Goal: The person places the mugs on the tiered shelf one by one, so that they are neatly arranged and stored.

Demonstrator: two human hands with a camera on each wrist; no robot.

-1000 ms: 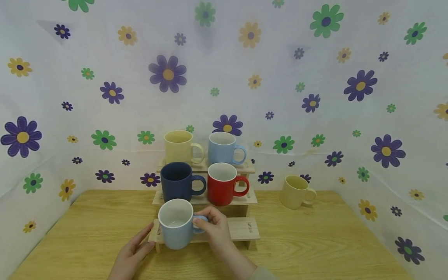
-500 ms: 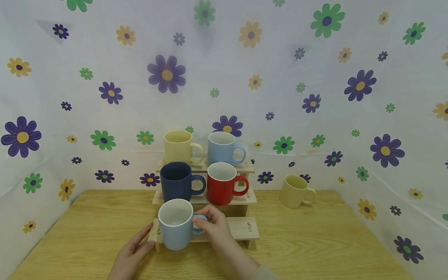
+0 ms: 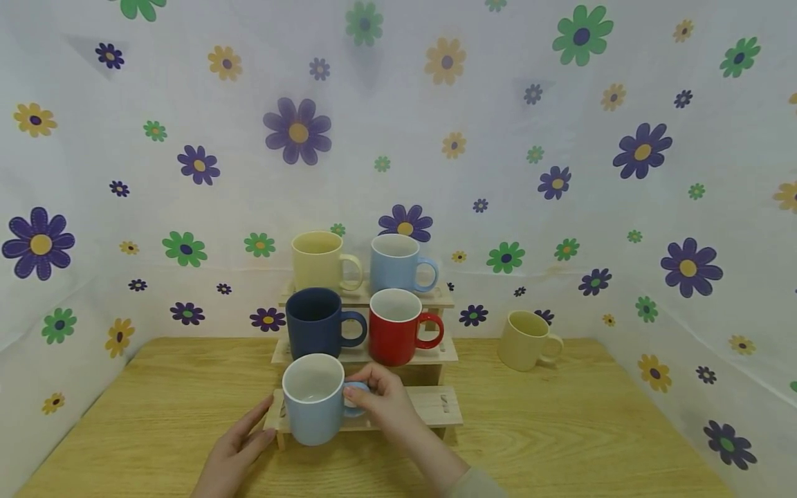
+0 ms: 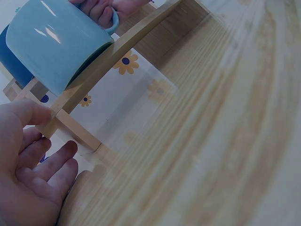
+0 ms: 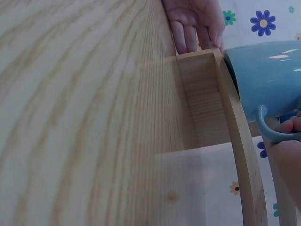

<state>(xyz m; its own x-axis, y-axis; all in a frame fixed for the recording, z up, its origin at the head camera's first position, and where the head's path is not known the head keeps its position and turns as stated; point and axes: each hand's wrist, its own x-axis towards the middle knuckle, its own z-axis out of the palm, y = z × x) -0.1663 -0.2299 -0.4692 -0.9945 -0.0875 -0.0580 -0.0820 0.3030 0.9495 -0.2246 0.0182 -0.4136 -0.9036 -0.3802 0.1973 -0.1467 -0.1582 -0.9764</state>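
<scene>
A light blue mug (image 3: 314, 404) with a white inside stands upright at the left of the lowest tier of a wooden stepped rack (image 3: 429, 408). Its base lies right at the front slat. My right hand (image 3: 392, 408) pinches the mug's handle (image 5: 268, 129) between thumb and fingers. At the rack's left end, my left hand (image 3: 230, 456) touches the corner of the lowest tier, fingers loosely extended. In the left wrist view the thumb side of the left hand (image 4: 33, 155) meets the slat's end, and the other fingers hang relaxed below.
A dark blue mug (image 3: 313, 325) and a red mug (image 3: 394, 332) fill the middle tier. Above them sit a yellow mug (image 3: 316, 263) and another light blue mug (image 3: 394, 266). On the wooden table (image 3: 560, 443), a second yellow mug (image 3: 523, 342) stands right of the rack, before a flowered backdrop.
</scene>
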